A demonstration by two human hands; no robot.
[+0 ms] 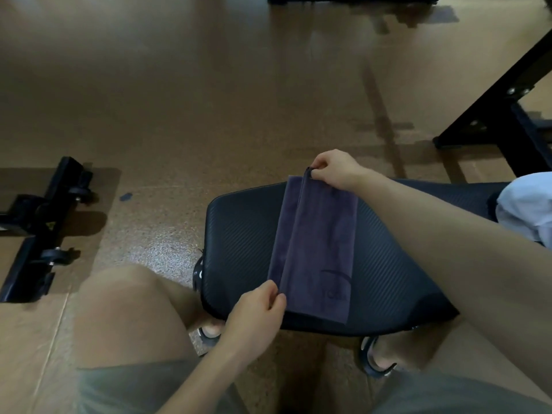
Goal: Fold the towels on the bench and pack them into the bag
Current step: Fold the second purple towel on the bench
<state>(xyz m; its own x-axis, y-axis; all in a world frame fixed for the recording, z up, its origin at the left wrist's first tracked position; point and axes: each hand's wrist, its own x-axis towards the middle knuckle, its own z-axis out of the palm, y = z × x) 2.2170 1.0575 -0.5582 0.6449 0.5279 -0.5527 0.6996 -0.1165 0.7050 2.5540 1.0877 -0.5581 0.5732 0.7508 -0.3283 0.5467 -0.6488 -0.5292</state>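
Folding step, mid-fold: left hand [257, 306] pinches the near end of the purple towel [316, 249], right hand [334, 170] pinches the far end of the raised fold, towel lying on the black desk [239, 240]. Next: lay fold over, flatten. Pale cloth [525, 204] at right, possibly another towel. Bag unseen.

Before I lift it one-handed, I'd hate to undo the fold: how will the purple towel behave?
Likely floppy: the towel drapes flat on the bench and its raised fold sags between the left hand and right hand. Probably light, since fingertip pinches hold it. Lifted by one corner, the fold would likely fall open.
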